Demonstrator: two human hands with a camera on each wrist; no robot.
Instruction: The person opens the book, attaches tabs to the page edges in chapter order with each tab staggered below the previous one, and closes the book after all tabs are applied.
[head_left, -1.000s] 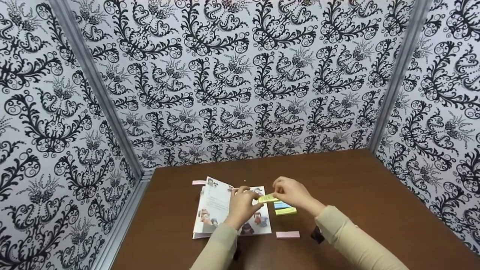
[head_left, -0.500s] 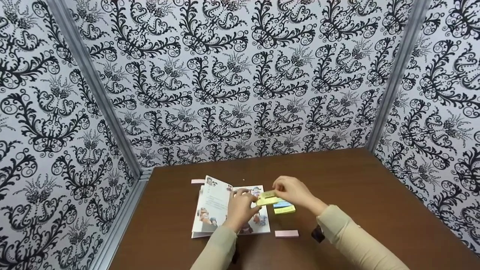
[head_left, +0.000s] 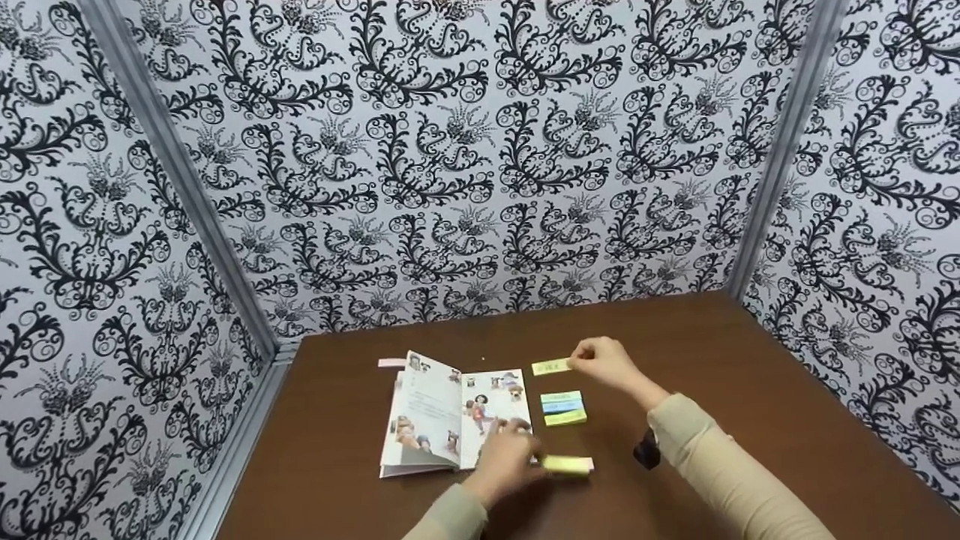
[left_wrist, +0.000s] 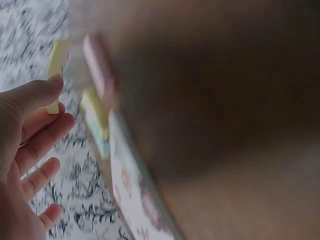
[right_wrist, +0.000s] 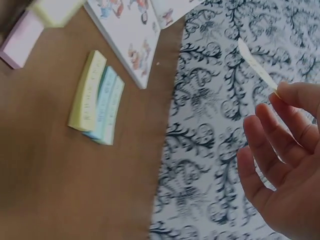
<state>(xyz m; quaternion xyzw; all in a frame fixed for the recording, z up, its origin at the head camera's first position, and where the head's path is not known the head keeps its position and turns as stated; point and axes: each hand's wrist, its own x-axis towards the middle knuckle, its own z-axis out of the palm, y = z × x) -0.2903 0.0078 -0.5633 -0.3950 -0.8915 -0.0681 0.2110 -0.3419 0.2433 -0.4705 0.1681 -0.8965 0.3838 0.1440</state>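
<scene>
Head view, yellow strip (head_left: 551, 367) now free, held pad (head_left: 566, 466) well apart

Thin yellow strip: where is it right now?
In the head view, the yellow strip is pinched in the right grip, to the right of the open book and beyond the cluster of coloured pads.

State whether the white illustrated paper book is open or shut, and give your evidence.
Open: the book shows illustrated pages either side of its central fold.
</scene>
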